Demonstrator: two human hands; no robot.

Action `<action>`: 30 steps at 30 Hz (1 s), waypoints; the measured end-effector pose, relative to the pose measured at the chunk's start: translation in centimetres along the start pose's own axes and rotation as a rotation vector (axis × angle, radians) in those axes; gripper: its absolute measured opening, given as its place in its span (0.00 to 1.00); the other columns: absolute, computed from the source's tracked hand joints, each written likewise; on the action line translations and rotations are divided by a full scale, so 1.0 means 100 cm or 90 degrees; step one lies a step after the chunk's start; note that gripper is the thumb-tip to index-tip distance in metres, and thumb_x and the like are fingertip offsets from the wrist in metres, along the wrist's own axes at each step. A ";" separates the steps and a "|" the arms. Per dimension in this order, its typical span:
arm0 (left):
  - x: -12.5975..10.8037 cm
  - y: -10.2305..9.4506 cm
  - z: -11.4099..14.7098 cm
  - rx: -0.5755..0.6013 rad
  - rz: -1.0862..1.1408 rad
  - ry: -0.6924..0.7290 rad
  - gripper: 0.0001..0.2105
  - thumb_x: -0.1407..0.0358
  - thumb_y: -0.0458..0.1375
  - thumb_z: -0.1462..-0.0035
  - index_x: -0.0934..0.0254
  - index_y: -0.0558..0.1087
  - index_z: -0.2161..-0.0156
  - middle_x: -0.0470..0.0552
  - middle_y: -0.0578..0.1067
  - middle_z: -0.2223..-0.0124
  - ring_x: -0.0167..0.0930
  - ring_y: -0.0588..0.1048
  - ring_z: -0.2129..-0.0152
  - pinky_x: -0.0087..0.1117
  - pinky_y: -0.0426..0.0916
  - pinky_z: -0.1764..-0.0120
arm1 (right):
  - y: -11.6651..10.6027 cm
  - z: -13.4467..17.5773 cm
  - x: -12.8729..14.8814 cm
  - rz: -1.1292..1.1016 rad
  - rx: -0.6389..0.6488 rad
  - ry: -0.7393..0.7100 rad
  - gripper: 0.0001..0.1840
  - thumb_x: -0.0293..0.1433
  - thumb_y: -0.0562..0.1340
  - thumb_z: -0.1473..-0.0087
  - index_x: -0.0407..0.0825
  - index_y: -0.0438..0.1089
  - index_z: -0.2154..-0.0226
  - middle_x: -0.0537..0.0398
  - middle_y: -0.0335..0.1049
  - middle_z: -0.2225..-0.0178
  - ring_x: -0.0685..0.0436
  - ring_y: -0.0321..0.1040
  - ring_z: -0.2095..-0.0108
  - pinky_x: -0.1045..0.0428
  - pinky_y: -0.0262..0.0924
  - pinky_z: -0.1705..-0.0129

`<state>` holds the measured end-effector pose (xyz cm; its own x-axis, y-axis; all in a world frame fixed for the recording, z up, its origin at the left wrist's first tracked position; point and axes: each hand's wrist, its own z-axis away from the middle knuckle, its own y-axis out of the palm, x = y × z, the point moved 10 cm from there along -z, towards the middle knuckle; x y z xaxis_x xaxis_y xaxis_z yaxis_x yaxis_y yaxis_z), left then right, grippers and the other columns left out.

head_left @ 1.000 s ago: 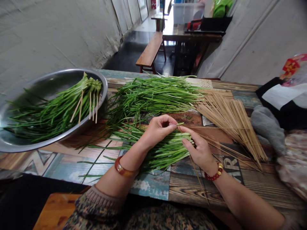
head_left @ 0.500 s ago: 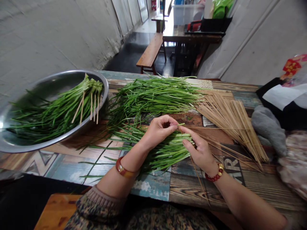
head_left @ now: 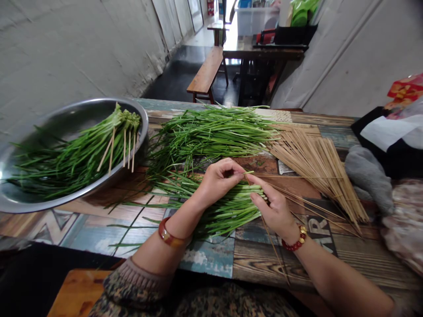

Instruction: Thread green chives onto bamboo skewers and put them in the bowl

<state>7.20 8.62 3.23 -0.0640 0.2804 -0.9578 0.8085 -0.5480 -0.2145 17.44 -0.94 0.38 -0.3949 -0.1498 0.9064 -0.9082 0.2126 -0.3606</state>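
Thumb and fingers of my left hand (head_left: 220, 178) pinch a single green chive stalk, its pale cut end poking out to the right. Meeting it there is the index fingertip of my right hand (head_left: 272, 207), whose thumb rests by the pale ends of a row of chives (head_left: 228, 211). A thin bamboo skewer (head_left: 276, 251) runs from under the right hand toward the table's front edge; its tip shows between the two hands. The row appears threaded on this skewer, gripped by my right hand, though the fingers partly hide it.
A loose pile of chives (head_left: 218, 130) lies beyond my hands. Bamboo skewers (head_left: 317, 171) fan out at right, beside a grey cloth (head_left: 366, 176) and a plastic bag (head_left: 405, 224). At left, a steel basin (head_left: 71, 196) holds skewered chives. A bench (head_left: 206, 72) stands behind.
Both hands keep almost the same pose at the chive stalk. The whole view has shifted very slightly.
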 end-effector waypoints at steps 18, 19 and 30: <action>0.020 0.003 0.004 0.005 0.071 -0.138 0.08 0.65 0.62 0.50 0.70 0.75 0.70 0.49 0.75 0.71 0.25 0.69 0.74 0.26 0.63 0.69 | -0.002 0.001 0.001 0.012 -0.015 -0.007 0.21 0.30 0.57 0.41 0.52 0.67 0.45 0.52 0.70 0.46 0.43 0.67 0.46 0.46 0.60 0.42; 0.020 0.004 0.004 0.007 0.068 -0.135 0.08 0.65 0.62 0.50 0.70 0.75 0.69 0.50 0.75 0.71 0.25 0.69 0.74 0.26 0.63 0.69 | -0.002 0.001 0.001 0.012 -0.014 -0.008 0.22 0.29 0.57 0.41 0.52 0.67 0.45 0.52 0.70 0.46 0.43 0.67 0.46 0.46 0.60 0.42; 0.018 0.003 0.003 0.006 0.056 -0.117 0.07 0.65 0.62 0.50 0.70 0.76 0.69 0.50 0.75 0.71 0.26 0.70 0.73 0.26 0.63 0.69 | -0.001 0.001 0.002 0.007 -0.010 -0.019 0.22 0.29 0.56 0.41 0.53 0.66 0.44 0.52 0.70 0.46 0.44 0.66 0.45 0.46 0.60 0.41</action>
<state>7.14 8.67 1.38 -0.0999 0.0834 -0.9915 0.8101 -0.5718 -0.1297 17.47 -1.10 0.62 -0.4096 -0.1754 0.8952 -0.9012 0.2303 -0.3672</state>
